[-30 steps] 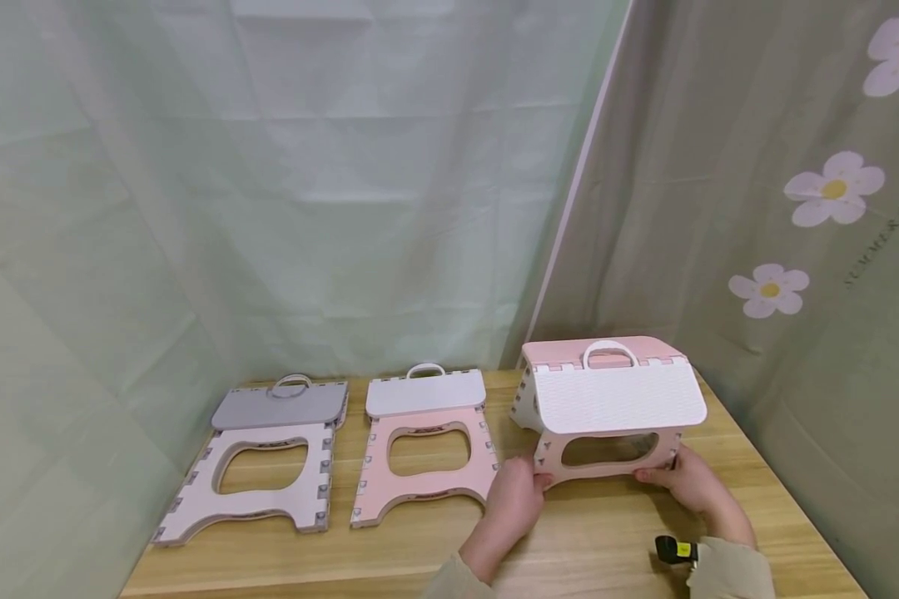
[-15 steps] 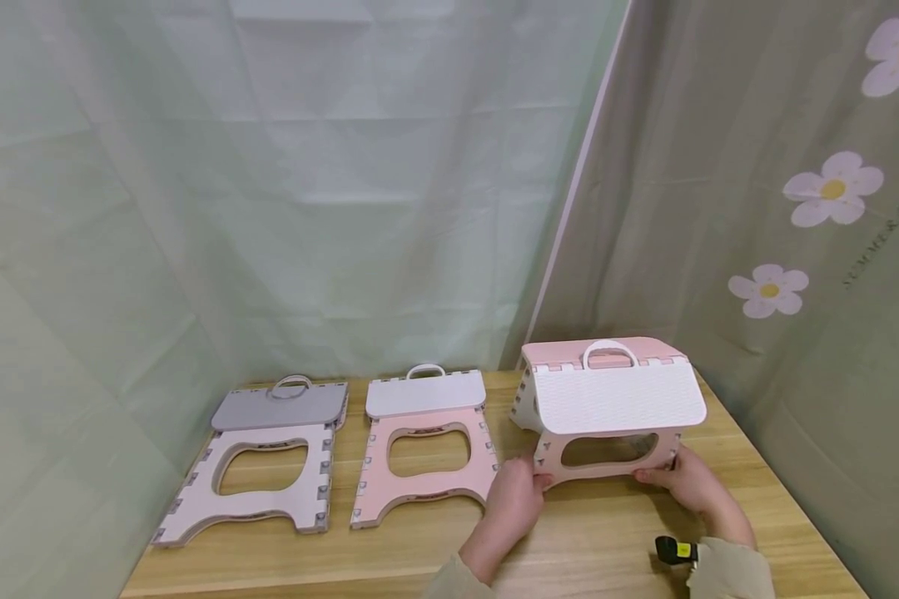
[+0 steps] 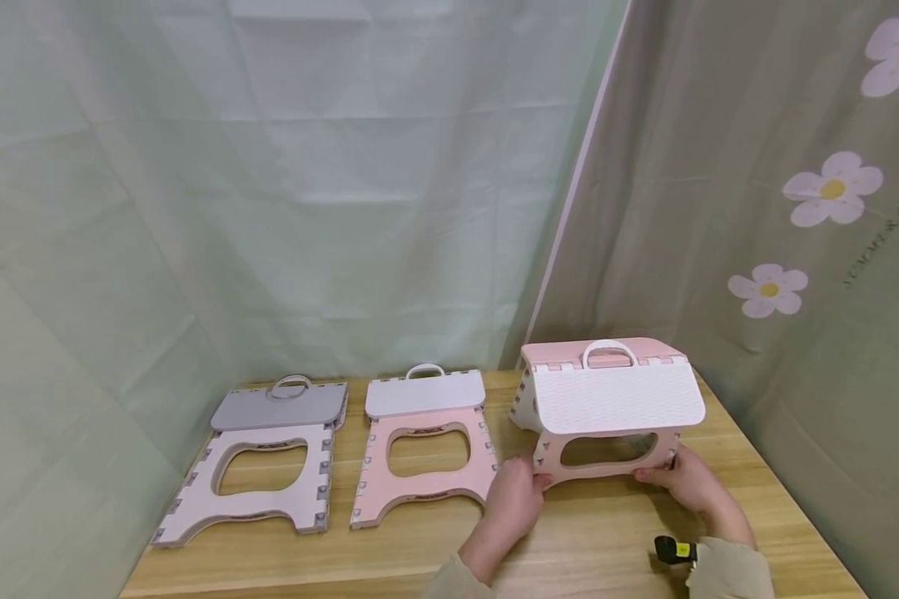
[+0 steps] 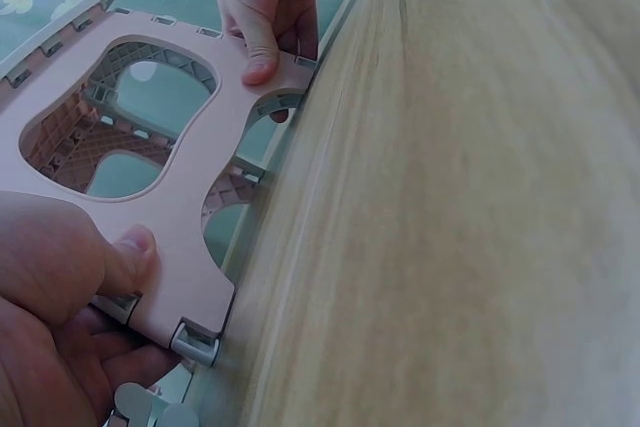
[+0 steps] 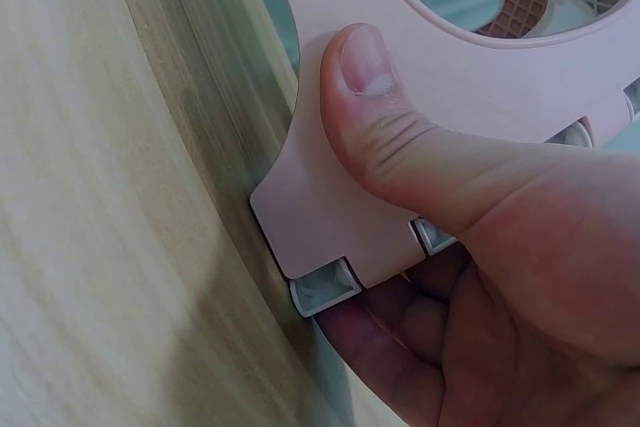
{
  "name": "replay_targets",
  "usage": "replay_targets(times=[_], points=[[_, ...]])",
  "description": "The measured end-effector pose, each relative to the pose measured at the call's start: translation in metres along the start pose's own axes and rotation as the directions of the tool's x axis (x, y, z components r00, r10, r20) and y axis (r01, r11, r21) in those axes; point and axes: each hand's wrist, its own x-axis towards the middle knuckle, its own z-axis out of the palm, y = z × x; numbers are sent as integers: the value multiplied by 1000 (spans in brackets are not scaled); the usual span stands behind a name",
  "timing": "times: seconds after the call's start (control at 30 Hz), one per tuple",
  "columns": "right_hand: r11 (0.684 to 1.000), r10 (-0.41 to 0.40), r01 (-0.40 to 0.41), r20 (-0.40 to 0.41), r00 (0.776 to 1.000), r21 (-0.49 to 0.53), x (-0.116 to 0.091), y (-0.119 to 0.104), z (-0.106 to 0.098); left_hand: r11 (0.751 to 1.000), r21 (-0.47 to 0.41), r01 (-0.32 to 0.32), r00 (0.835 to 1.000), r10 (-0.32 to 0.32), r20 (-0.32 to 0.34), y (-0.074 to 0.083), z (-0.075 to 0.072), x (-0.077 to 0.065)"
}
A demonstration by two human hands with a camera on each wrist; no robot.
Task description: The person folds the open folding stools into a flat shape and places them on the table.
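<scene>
A half-unfolded folding stool (image 3: 618,399) stands at the right of the table, its pink and white seat halves sloping like a roof under a white loop handle. My left hand (image 3: 514,499) grips the left foot of its front pink leg panel; in the left wrist view the thumb of that hand (image 4: 60,277) presses the panel's face, fingers behind. The right foot is held by my right hand (image 3: 692,482). Seen from the right wrist, the right hand's thumb (image 5: 370,97) lies on the pink leg panel (image 5: 520,67) and its fingers curl behind the edge.
A pink folding stool with a white top (image 3: 427,449) lies folded flat left of my left hand. Farther left lies a white folded stool with a grey top (image 3: 262,466). The wooden table (image 3: 599,541) meets hanging curtains (image 3: 389,208) at its back and sides.
</scene>
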Motion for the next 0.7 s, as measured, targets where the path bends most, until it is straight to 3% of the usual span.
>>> replay_targets(times=[0.7], points=[[999, -38, 37, -8, 999, -19, -1, -4, 1, 1000, 3, -11, 1000, 11, -26, -2, 1, 0]])
